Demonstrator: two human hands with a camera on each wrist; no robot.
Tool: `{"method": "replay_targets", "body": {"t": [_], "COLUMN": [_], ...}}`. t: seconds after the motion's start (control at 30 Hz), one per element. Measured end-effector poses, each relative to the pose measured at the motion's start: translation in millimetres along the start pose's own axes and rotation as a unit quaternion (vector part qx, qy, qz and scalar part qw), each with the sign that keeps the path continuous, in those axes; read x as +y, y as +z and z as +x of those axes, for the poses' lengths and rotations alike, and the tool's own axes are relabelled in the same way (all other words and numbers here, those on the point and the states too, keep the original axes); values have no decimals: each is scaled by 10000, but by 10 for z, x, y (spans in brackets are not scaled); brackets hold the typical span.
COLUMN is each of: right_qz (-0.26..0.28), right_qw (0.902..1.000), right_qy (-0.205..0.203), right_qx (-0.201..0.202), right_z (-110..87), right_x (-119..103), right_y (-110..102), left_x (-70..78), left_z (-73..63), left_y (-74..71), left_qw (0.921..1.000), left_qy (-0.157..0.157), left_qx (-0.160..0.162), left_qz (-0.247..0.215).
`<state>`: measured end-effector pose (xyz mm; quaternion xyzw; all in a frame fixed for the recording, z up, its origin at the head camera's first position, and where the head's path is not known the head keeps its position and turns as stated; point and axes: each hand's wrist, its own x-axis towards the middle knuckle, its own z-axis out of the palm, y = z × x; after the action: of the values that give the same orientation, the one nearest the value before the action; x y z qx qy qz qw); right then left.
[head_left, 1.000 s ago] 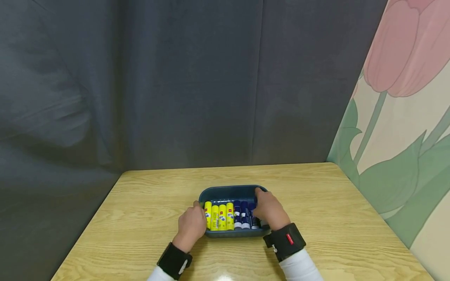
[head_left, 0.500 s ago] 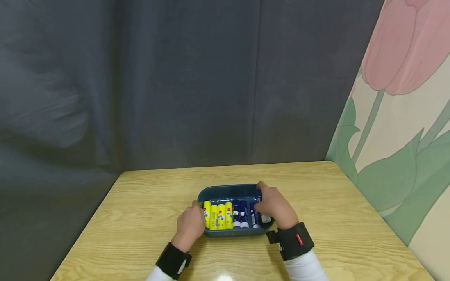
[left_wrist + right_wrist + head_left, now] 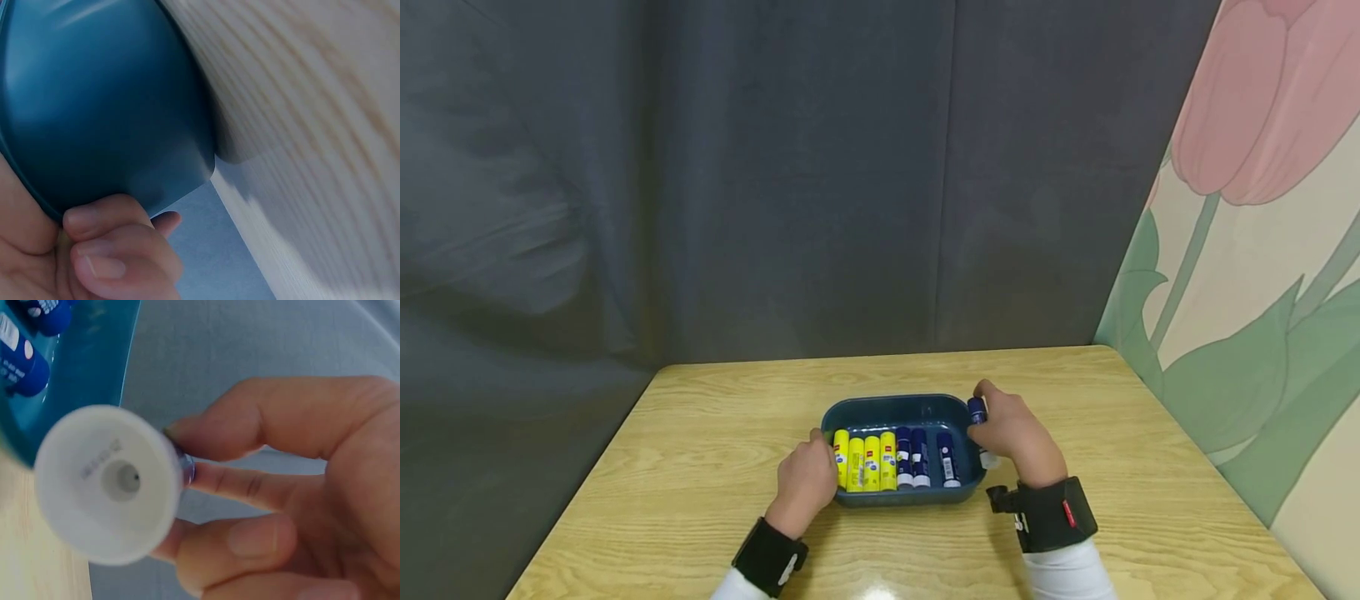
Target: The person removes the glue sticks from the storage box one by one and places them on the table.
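A dark teal plastic basin [image 3: 910, 499] sits mid-table with several yellow glue sticks [image 3: 872, 463] in a row at its left. Two navy glue sticks [image 3: 912, 457] lie beside them, and another navy glue stick [image 3: 948, 460] lies apart, farther right. My left hand [image 3: 807, 482] grips the basin's left end; in the left wrist view its curled fingers [image 3: 119, 244] press the outer wall. Over the right rim, my right hand [image 3: 1017, 433] pinches a navy glue stick [image 3: 977, 410]. Its white base [image 3: 69, 487] faces the camera in the right wrist view.
The light wooden table [image 3: 700, 467] extends around the basin. A dark grey curtain [image 3: 805, 183] hangs behind and along the left side. A wall painted with tulips [image 3: 1247, 333] runs along the right.
My right hand has lifted a navy glue stick from the basin's right end and carried it right, to the rim. Another navy stick has shifted slightly right. My left hand stays put.
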<state>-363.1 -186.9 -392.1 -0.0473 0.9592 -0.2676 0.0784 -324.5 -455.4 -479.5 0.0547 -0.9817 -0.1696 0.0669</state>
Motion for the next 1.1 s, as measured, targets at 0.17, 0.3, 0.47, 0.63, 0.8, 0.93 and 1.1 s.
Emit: {"method": "replay_targets", "body": {"t": [0.17, 0.3, 0.47, 0.63, 0.8, 0.93, 1.1], "right_qz": [-24, -119, -175, -281, -311, -339, -296], "right_qw": [9999, 9998, 9996, 9992, 9983, 9975, 9969], "right_qy": [85, 150, 231, 271, 403, 465, 542], "right_qx": [59, 60, -51, -128, -290, -411, -495], "right_z": [28, 64, 97, 132, 176, 211, 231], "right_x": [87, 153, 214, 269, 330, 379, 411], "right_y": [-22, -33, -27, 21, 82, 123, 160], "left_x": [-5, -9, -4, 3, 6, 5, -2], "left_z": [-1, 2, 8, 5, 4, 3, 8], "left_y": [15, 25, 16, 9, 2, 1, 16], "left_qw": [10000, 10000, 9999, 9999, 9999, 10000, 10000], "left_qy": [-31, -20, 10, -19, -38, -45, -24], "left_qx": [-2, 43, 101, 111, 97, 74, 82], "left_qz": [-14, -30, -18, 5, 31, 28, 40]}}
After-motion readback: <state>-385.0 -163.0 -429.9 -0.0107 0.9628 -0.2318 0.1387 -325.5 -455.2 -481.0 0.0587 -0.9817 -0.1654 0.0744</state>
